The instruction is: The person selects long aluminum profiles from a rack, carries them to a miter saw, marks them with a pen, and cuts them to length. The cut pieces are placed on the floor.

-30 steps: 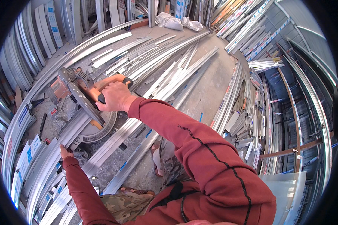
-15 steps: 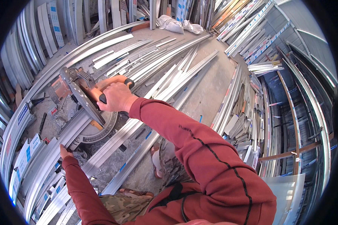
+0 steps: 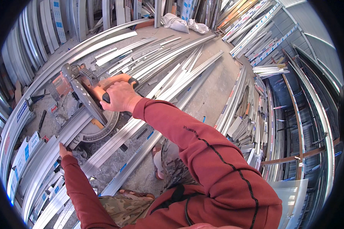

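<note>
**Mitre saw on the floor, aluminium everywhere, cut looks like it hasn't started**

So here's the setup. The right hand (image 3: 120,97) has its grip closed tight around the orange handle (image 3: 116,81) of a mitre saw (image 3: 84,99) that sits low on the concrete floor (image 3: 214,91). The saw head looks raised, with the blade guard (image 3: 82,100) tilted up above the round base (image 3: 99,128), so my read is that the blade isn't down in the metal yet. Can't tell from this angle if it's spinning.

The left hand (image 3: 64,149) is well apart from the right one, down and to the left of the base. Its grip is pressed on a long aluminium profile (image 3: 46,162) that runs along the saw's fence side. The fingers are mostly hidden, so I can't tell how far they wrap.

As for progress: profile seated and held, handle gripped, and the actual cut seems to be what's left. Loose profiles (image 3: 168,72) are fanned out on the floor beyond the saw, more stacked to the right.
</note>
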Available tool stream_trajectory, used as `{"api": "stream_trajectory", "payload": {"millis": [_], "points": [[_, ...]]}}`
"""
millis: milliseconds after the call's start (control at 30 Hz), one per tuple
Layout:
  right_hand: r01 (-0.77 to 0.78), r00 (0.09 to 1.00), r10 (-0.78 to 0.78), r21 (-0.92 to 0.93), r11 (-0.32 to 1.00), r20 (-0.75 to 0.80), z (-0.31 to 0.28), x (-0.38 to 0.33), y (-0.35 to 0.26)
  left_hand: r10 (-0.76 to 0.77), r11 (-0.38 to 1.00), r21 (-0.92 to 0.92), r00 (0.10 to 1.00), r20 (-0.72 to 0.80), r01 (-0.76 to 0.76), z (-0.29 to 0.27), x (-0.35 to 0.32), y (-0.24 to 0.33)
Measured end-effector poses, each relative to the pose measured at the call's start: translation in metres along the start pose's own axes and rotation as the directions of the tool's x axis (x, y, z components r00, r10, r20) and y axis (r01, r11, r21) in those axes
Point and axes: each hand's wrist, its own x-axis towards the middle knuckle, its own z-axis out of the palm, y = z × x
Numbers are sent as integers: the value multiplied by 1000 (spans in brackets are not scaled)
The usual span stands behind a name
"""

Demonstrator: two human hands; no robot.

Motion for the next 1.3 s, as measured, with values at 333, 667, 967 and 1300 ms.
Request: {"api": "stream_trajectory", "payload": {"millis": [333, 667, 967, 1300], "points": [[13, 999, -13, 2, 1000, -37, 13, -10, 5, -28, 999, 24, 999, -42, 29, 10, -14, -2], [47, 994, -44, 26, 999, -101, 24, -17, 5, -16, 1000, 18, 998, -67, 17, 9, -17, 4], [33, 998, -31, 41, 999, -52, 21, -22, 5, -33, 999, 16, 998, -61, 34, 14, -26, 6], [47, 993, -45, 14, 999, -112, 33, -36, 10, -45, 999, 21, 998, -40, 46, 17, -21, -8]]}}
